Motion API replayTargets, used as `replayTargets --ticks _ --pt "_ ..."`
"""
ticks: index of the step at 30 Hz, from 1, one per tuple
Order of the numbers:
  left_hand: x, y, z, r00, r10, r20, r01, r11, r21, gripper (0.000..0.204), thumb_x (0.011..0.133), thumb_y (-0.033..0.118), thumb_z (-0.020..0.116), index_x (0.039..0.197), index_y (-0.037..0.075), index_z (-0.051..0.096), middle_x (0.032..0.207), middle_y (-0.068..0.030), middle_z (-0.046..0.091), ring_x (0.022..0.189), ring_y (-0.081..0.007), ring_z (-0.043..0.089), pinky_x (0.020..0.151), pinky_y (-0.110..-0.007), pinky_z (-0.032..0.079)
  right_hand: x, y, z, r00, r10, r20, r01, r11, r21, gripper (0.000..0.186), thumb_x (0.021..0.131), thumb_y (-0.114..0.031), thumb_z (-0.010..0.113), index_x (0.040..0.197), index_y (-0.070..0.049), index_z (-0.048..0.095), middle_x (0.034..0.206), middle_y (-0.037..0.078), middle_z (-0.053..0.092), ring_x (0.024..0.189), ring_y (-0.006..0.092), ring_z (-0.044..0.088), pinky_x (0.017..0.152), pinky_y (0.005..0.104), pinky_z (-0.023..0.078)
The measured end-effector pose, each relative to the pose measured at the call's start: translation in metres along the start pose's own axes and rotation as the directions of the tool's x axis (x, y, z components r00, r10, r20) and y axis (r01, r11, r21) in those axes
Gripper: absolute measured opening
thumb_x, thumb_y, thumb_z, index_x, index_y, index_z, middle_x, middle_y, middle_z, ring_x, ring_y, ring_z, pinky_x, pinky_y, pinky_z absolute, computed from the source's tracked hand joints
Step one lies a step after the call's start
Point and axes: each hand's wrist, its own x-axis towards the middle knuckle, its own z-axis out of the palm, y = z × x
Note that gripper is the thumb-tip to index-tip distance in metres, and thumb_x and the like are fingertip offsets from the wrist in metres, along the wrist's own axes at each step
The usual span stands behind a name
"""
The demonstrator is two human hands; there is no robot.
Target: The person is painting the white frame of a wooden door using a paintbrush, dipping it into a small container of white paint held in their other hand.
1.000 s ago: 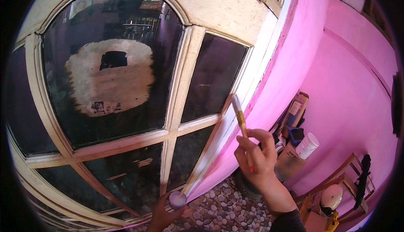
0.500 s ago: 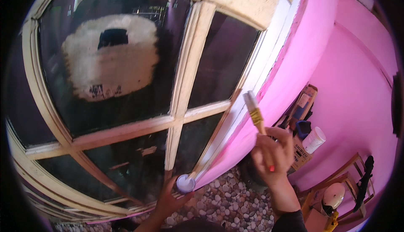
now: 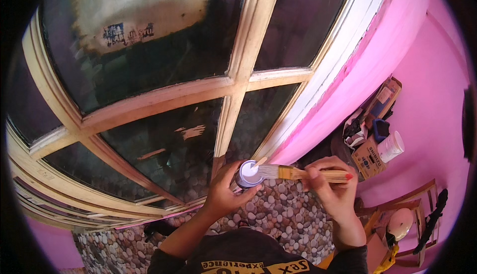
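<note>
My left hand [image 3: 226,190] is wrapped round a small paint can [image 3: 242,180] filled with white paint. A thin wooden stick [image 3: 259,162] leans out of the can. In my right hand [image 3: 332,187] is a flat paintbrush [image 3: 298,173] with a wooden handle, held level. Its pale bristles reach the can's rim; whether they touch the paint I cannot tell. Just beyond my hands stands a wooden window frame [image 3: 236,87] in worn cream, with dark glass panes. The outer frame strip [image 3: 334,50] on its right side is white.
A pink wall [image 3: 417,75] runs along the right. Against it are a cardboard box [image 3: 368,158], a white plastic tub [image 3: 391,147], a wooden chair [image 3: 422,199] and a pale helmet [image 3: 400,223]. The floor [image 3: 278,204] has a pebble pattern.
My right hand has lowered the paintbrush from beside the white strip to the can, turning it level. My left hand has raised the can. The view has tilted downward.
</note>
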Motion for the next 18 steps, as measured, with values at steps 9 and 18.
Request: replayTargets --ticks 9,18 --pt "-0.004 -0.001 0.001 0.999 0.048 0.020 -0.049 0.999 0.009 0.068 0.075 0.020 0.090 0.130 -0.002 0.058 0.115 -0.0172 0.068 0.106 -0.0309 0.066 0.094 -0.040 0.050 0.006 0.016 0.015 0.984 0.093 0.151 -0.076 0.990 -0.115 0.014 0.096 -0.011 0.071 0.096 0.003 0.071 0.076 0.006 0.072 0.068 0.0070 0.066 0.062 0.0227 0.051" --pt "-0.007 0.002 -0.005 0.999 0.052 0.002 -0.052 0.999 0.010 0.068 0.075 0.021 0.090 0.131 -0.002 0.058 0.113 -0.0177 0.067 0.105 -0.0324 0.066 0.092 -0.040 0.051 0.004 0.019 0.020 0.976 0.127 0.178 -0.111 0.989 -0.096 0.015 0.096 -0.011 0.070 0.098 0.004 0.069 0.079 0.006 0.073 0.070 0.0086 0.067 0.063 0.0234 0.052"
